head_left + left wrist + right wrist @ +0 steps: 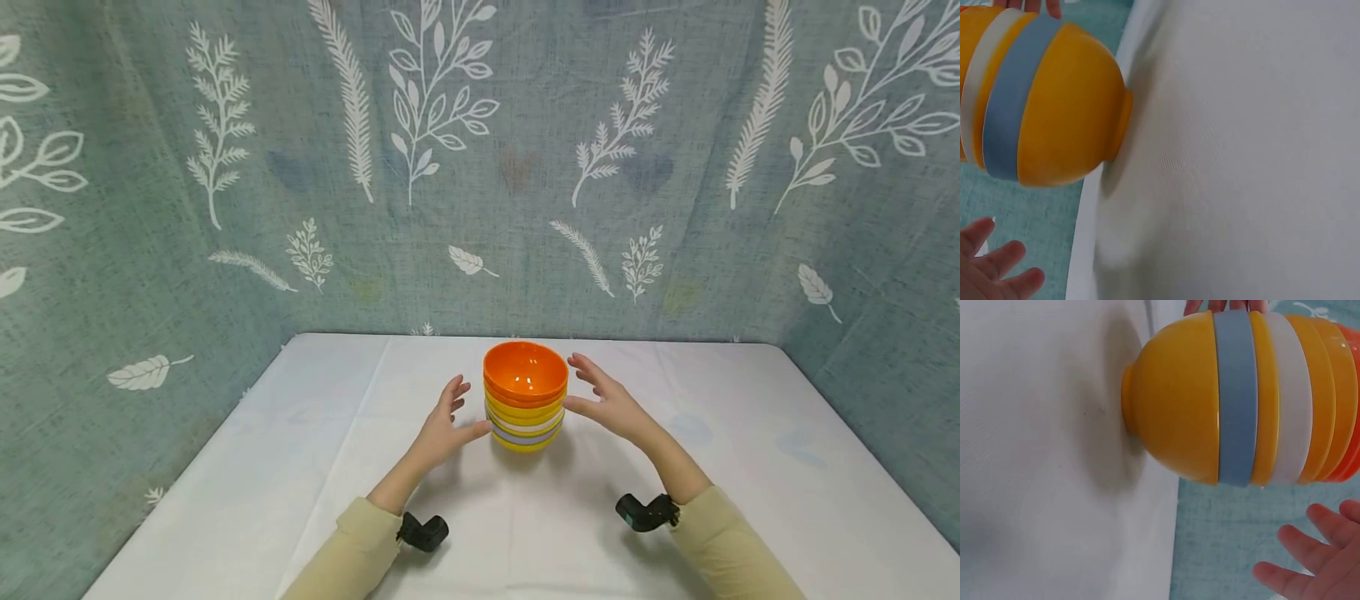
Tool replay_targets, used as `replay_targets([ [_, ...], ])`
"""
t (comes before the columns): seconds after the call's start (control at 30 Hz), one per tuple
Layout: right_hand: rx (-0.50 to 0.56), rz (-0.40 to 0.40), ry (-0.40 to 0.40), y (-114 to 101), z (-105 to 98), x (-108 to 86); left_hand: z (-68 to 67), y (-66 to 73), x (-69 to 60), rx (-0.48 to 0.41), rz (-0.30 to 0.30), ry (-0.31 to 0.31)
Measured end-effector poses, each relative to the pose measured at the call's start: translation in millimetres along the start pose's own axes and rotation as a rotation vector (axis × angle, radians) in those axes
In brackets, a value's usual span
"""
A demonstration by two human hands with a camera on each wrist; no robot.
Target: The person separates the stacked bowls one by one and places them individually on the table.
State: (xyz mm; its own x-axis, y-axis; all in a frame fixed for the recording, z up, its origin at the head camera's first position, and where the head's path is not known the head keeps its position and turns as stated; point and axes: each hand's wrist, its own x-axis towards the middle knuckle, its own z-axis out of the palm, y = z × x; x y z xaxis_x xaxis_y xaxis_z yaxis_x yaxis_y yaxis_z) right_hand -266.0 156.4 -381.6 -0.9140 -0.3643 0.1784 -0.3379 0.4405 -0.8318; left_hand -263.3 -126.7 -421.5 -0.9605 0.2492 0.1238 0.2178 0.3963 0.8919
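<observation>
A stack of several nested bowls (pixel 525 400) stands upright on the white table, orange on top, with yellow, white and blue-grey rims below. To its left is my left hand (pixel 442 429), fingers spread and slightly bent, thumb tip close to the stack's side. On the other side my right hand (pixel 611 407) is spread likewise, its thumb near the upper bowls. In the left wrist view, the yellow bottom bowl (pixel 1072 106) shows a gap to the left fingers (pixel 1004 265). The right wrist view shows the stack (pixel 1235 400) apart from the right fingers (pixel 1310 550). Whether either thumb touches is unclear.
The white tablecloth (pixel 510 525) spreads around the stack. A green-grey curtain (pixel 480 167) with white leaf prints hangs behind the table and along both sides. Black wrist cameras (pixel 423 532) sit at both sleeve cuffs.
</observation>
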Motion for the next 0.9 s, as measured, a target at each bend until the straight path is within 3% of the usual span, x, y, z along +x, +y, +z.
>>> replay_targets([
  [0.1, 0.011, -0.007, -0.001, -4, 2, 4.1, 5.2, -0.6, 4.1, -0.056, 0.023, -0.010],
  [0.23, 0.041, 0.006, -0.015, -7, 4, 10.3, 12.1, -4.2, 9.2, -0.065, 0.045, -0.052],
  [0.47, 0.082, 0.005, -0.036, -6, 9, 16.4, 22.0, -9.0, 10.4, -0.076, 0.015, -0.097],
  [0.73, 0.179, 0.017, -0.067, -4, 12, 18.9, 20.0, 15.3, -2.8, -0.121, 0.031, -0.142],
  [0.9, 0.220, 0.059, -0.081, -6, 15, 22.2, 17.3, 19.1, -5.1, -0.104, 0.018, -0.148],
])
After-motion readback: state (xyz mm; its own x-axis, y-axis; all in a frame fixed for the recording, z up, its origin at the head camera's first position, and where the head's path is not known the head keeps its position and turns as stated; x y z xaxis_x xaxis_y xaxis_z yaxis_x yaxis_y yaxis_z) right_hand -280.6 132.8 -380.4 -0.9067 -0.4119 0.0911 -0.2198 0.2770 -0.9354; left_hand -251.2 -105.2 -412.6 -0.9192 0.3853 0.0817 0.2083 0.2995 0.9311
